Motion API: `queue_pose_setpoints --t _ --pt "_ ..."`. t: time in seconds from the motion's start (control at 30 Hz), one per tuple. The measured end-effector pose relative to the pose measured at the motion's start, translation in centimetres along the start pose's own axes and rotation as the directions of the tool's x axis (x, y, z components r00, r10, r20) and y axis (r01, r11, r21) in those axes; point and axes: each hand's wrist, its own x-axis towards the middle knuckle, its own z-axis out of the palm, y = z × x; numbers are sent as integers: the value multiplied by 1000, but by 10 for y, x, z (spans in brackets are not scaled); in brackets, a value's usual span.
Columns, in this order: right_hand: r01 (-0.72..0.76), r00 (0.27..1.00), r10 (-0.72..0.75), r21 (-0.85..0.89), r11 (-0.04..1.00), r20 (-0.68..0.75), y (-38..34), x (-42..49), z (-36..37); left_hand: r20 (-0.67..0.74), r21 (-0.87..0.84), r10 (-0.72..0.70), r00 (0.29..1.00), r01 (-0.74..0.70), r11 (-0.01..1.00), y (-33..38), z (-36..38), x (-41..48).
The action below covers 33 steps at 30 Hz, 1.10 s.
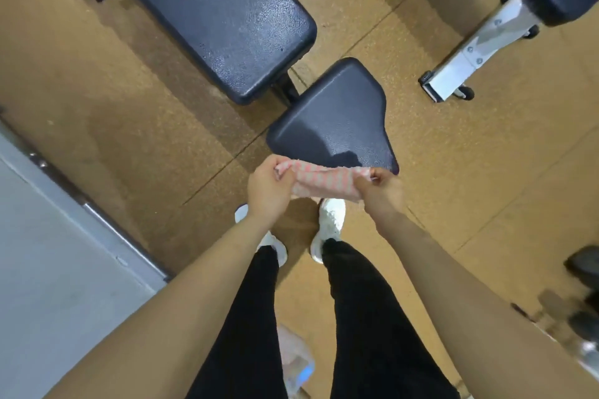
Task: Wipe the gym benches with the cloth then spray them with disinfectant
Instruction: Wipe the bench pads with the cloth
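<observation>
Both hands — left hand (267, 186), right hand (381, 189) — grip the pink cloth (324, 181) stretched between them, near the bench seat pad (334, 116).

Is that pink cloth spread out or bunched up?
Bunched up: the cloth is a narrow folded strip stretched between the left hand and right hand.

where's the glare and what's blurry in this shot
Head view: overhead light gives a speckled sheen on the long bench pad and a softer one on the seat pad; the hands' shadow falls on the seat's near edge. The cloth, stretched between the left hand and right hand, is fairly sharp. The dumbbells at the right edge are smeared, and the wide lens stretches the forearms.
</observation>
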Motion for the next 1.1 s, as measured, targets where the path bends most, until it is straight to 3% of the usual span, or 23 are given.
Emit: queue_pose_setpoints --t 0.2,0.4,0.5,0.53,0.6,0.7,0.77,0.9,1.03,1.1 --pt "-33 984 61 165 986 -167 21 12 36 43 184 217 975 -221 958 2 15 54" --pt "31 976 26 260 965 -214 36 28 64 -21 476 428 904 -367 799 -31 42 62" --pt "312 898 -275 59 948 -344 42 17 76 214 679 502 838 -497 541 -54 42 59" --pt "421 845 -413 -53 905 -340 47 16 81 300 700 496 815 -541 466 -60 41 60" --pt "586 749 -629 -236 775 -209 53 24 92 338 716 476 812 -550 430 -66 40 63" --pt "733 629 -769 -416 538 114 53 44 108 231 712 504 832 -498 495 -69 36 67" --pt "760 592 -745 -521 390 307 48 55 120 158 653 516 842 -481 586 -67 31 71" --pt "684 630 -700 -667 295 337 28 72 134 -36 469 375 926 -315 825 -55 20 81" --pt "698 552 -734 -701 146 396 3 100 124 -27 308 245 969 -225 924 -52 16 93" --pt "689 553 -729 -713 127 404 -13 119 116 -28 226 204 979 -193 955 -51 15 94"
